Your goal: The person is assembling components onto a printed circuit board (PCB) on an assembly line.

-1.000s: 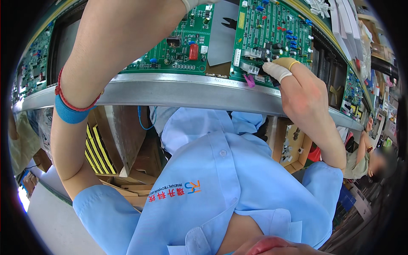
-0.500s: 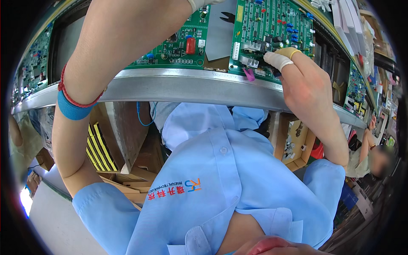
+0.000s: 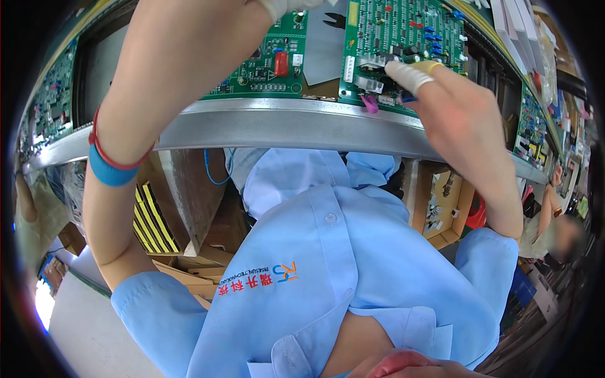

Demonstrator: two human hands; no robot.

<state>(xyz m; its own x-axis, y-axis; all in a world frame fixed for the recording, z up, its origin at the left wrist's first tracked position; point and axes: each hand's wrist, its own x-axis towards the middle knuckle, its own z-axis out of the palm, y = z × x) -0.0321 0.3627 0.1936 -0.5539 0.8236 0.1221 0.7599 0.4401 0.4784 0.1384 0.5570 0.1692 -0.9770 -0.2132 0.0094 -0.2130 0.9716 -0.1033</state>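
My right hand (image 3: 457,104) lies over the near edge of a green circuit board (image 3: 378,38). White and yellow finger cots cover two of its fingers. The white-tipped finger touches parts beside silver heat sinks (image 3: 369,84), and the fingers are drawn together. Something dark and blue shows beneath them, too hidden to name. A pink tab (image 3: 370,104) sticks out at the board's near edge. My left hand (image 3: 277,7) reaches past the upper edge, with only a white-covered part showing; its fingers are out of sight. Below that arm is a second green board (image 3: 252,82) with a red capacitor (image 3: 282,63).
A metal rail (image 3: 283,123) runs along the near side of the boards. Dark cutter jaws (image 3: 334,20) lie on a grey sheet between them. Further boards stand left (image 3: 53,94) and right (image 3: 532,126). Under the rail is a cardboard box (image 3: 444,205) of small parts. Another person's arm shows at far right.
The white-tipped finger of my right hand has moved a little farther up the board, near the heat sinks. My left forearm has shifted slightly, and the whole view has moved a little.
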